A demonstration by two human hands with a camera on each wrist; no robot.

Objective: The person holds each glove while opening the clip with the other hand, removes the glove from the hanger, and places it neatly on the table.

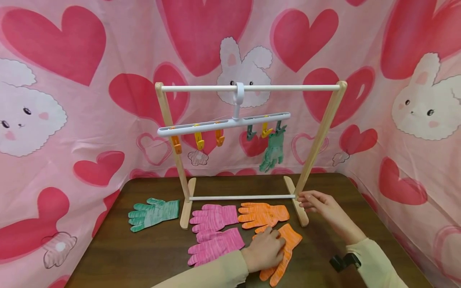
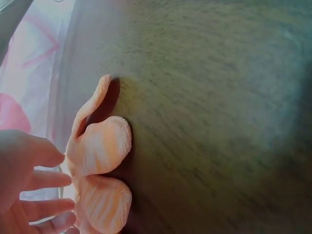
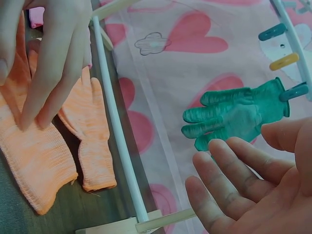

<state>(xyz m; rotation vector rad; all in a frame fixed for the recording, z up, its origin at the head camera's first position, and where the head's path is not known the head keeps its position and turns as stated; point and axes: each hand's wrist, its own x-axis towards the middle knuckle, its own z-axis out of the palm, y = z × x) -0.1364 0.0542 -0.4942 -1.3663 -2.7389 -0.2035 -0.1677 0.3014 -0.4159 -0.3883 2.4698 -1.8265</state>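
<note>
In the head view my left hand (image 1: 264, 249) lies over the nearer orange glove (image 1: 291, 239), fingertips down on its fabric. The right wrist view shows those fingers fairly straight against the glove. Another orange glove (image 1: 264, 214) lies just behind it. My right hand (image 1: 320, 205) is raised beside the rack's right foot, holding nothing, its fingers relaxed and palm partly turned up in the right wrist view. Beyond it a green glove (image 3: 239, 114) hangs from the end grey clip (image 3: 294, 92) of the hanger (image 1: 223, 125).
Two pink gloves (image 1: 215, 218) lie left of the orange ones, and a green glove (image 1: 154, 214) lies farther left on the brown table (image 1: 119, 248). The wooden rack (image 1: 320, 136) stands behind with a white lower bar (image 1: 241, 197). Orange, yellow and grey clips hang along the tilted hanger.
</note>
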